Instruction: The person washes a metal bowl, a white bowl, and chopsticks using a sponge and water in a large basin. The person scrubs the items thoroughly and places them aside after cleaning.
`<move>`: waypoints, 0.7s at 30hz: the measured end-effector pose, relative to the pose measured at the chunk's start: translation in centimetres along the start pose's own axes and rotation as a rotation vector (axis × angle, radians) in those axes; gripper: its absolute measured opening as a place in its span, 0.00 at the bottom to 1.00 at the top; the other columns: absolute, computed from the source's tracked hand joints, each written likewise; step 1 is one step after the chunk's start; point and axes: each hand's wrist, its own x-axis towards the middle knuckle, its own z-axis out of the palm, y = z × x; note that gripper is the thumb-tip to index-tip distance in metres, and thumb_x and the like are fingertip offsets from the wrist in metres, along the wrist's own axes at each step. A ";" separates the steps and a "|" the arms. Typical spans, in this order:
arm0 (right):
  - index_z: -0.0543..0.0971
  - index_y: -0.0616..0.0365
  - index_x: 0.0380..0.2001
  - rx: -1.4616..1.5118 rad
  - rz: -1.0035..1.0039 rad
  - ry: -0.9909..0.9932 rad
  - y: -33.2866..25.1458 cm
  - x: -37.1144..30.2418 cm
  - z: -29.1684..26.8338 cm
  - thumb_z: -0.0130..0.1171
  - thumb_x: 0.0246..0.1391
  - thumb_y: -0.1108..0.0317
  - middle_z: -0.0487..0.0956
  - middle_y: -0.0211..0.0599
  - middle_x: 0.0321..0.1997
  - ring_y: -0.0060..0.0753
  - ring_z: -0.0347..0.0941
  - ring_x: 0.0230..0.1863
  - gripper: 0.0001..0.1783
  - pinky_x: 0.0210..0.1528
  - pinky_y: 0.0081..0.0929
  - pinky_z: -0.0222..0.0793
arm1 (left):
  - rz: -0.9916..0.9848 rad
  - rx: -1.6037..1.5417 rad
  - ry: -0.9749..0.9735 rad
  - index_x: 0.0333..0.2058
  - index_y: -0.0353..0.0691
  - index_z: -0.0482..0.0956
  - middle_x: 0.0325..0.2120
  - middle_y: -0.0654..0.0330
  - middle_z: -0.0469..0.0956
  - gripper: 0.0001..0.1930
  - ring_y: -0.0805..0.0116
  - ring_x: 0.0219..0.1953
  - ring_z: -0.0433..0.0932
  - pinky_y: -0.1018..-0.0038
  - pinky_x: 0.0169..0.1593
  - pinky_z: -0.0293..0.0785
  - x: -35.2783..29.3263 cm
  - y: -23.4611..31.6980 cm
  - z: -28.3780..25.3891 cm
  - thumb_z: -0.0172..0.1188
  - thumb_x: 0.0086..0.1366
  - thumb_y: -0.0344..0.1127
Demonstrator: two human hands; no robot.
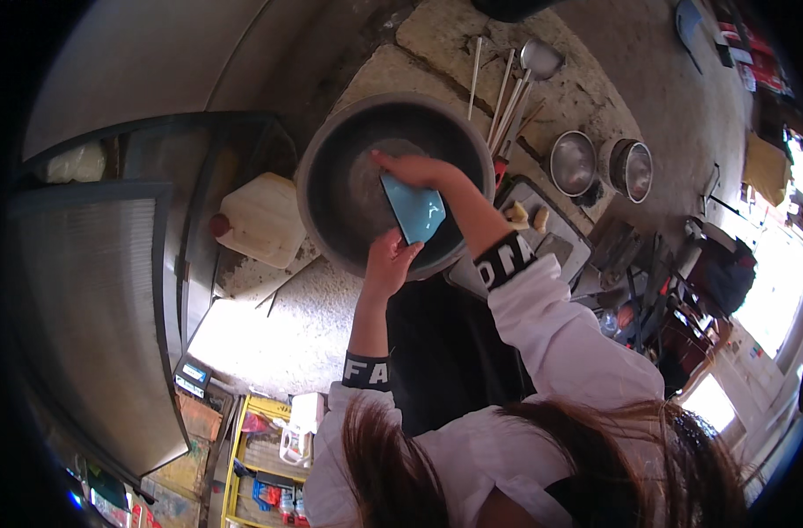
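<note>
A shiny light-blue dish with a dark rim [416, 209] is tilted on its side inside a large dark basin [324, 207]; whether it is a bowl or a deep plate I cannot tell. My left hand [388, 262] pinches the dish's near end, thumb on the blue face. At its far end, my right hand [417, 172] lies against the dish with the fingers bent over the edge; the fingertips partly show. A pale, cloudy patch shows on the basin's floor beyond the dish.
A whitish plastic jug with a reddish cap [262, 220] stands left of the basin. To the right lie a ladle [542, 60], several thin sticks [505, 99], a metal bowl [573, 164], stacked metal bowls [632, 169], and a board [564, 231] with yellowish pieces.
</note>
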 end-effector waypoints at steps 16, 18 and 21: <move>0.77 0.61 0.41 1.384 -0.090 0.352 6.6 0.7 6.9 0.42 0.60 0.54 0.77 0.41 0.45 0.36 0.72 0.47 0.23 0.52 0.30 0.64 | 0.091 -0.849 0.322 0.45 0.38 0.71 0.42 0.60 0.75 0.14 0.72 0.45 0.73 0.76 0.51 0.70 -0.1 -2.8 1.4 0.56 0.59 0.24; 0.75 0.62 0.44 1.405 -0.118 0.460 8.8 1.7 6.9 0.41 0.61 0.54 0.77 0.42 0.46 0.37 0.72 0.47 0.24 0.54 0.33 0.64 | 0.095 -0.857 0.327 0.44 0.38 0.71 0.42 0.61 0.75 0.13 0.72 0.44 0.74 0.76 0.50 0.70 0.4 -1.3 2.8 0.56 0.60 0.24; 0.75 0.63 0.45 1.463 -0.122 0.410 9.7 2.4 6.2 0.40 0.61 0.53 0.77 0.43 0.45 0.38 0.72 0.47 0.24 0.54 0.32 0.65 | 0.063 -0.857 0.348 0.43 0.37 0.71 0.40 0.61 0.75 0.12 0.74 0.41 0.74 0.79 0.47 0.70 0.7 0.6 3.3 0.55 0.60 0.24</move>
